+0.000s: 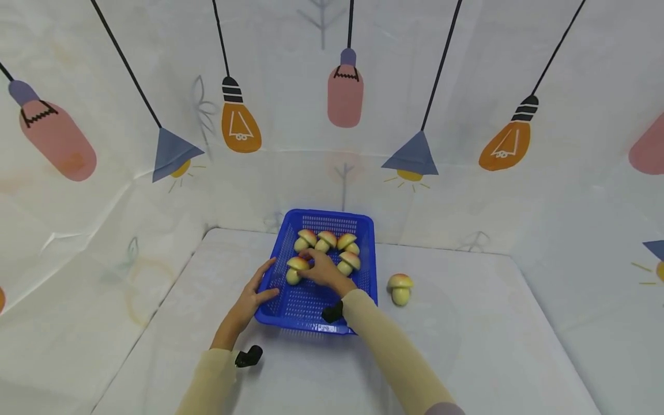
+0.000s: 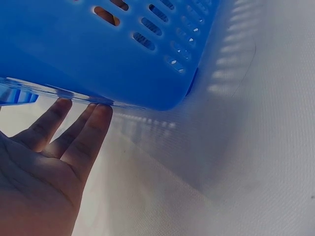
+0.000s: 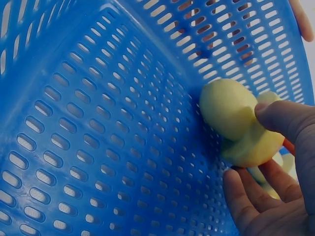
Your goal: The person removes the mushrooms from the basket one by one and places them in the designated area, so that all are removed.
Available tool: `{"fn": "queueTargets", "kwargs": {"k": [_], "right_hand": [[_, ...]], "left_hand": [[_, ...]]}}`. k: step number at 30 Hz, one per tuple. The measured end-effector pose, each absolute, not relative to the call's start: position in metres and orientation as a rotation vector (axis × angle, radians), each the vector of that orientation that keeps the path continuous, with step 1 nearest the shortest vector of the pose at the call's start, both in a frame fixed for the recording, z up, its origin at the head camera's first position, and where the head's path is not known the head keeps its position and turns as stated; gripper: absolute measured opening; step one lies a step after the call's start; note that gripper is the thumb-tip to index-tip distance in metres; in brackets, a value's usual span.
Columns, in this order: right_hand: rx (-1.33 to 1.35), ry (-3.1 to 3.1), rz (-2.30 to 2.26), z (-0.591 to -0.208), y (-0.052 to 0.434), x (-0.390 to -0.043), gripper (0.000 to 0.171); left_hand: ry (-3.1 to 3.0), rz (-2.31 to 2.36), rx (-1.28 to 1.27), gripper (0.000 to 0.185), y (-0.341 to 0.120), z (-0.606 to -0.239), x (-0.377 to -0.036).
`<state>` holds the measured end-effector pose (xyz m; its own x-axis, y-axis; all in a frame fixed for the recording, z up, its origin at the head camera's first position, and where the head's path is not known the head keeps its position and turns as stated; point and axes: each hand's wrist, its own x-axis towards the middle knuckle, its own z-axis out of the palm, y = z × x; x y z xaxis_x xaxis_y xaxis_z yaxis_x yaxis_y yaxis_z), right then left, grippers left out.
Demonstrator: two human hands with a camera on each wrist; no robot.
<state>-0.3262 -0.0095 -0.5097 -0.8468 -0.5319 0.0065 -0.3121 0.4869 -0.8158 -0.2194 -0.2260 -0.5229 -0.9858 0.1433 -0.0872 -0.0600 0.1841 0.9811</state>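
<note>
Yellow-stemmed toy mushroom [image 3: 236,123] with a red-tinged cap sits in your right hand [image 1: 324,271] — thumb on top, fingers [image 3: 246,196] curled beneath, so the grip is closed on it. It lies inside the blue basket [image 1: 363,230], at the left end of the nearer row, its stem touching the perforated floor in the right wrist view.

Your left hand [image 1: 254,297] is flat against the basket's left outer wall, fingers [image 2: 83,132] straight and spread, their tips touching the lower edge of the rim in the left wrist view; it holds nothing, only presses.

Other mushrooms in the basket: three in the far row [image 1: 325,239] side by side, and one more [image 1: 349,262] just right of your right hand. All share the same pale stems and reddish caps. How far they touch one another cannot be told from the head view.

Outside the basket — one loose mushroom [image 1: 400,288] lies on the white table [image 1: 493,334], near the basket's right wall but apart from it.

Both of your sleeves are pale yellow; a black wrist-mounted unit [image 1: 249,356] shows at the left cuff, another [image 1: 333,312] at the right. Backdrop [image 1: 238,121] around the table is white sheeting printed with hanging light bulbs and lamps.
</note>
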Motion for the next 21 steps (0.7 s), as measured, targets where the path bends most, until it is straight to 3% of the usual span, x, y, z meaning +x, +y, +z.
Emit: {"fn": "queueTargets", "kwargs": {"k": [21], "right_hand": [[-0.705, 2.524, -1.233, -0.5100, -0.0132, -0.3249, 0.049]], "left_hand": [[2.279, 1.900, 0.100, 0.076, -0.2273, -0.5239, -0.2202]]}}
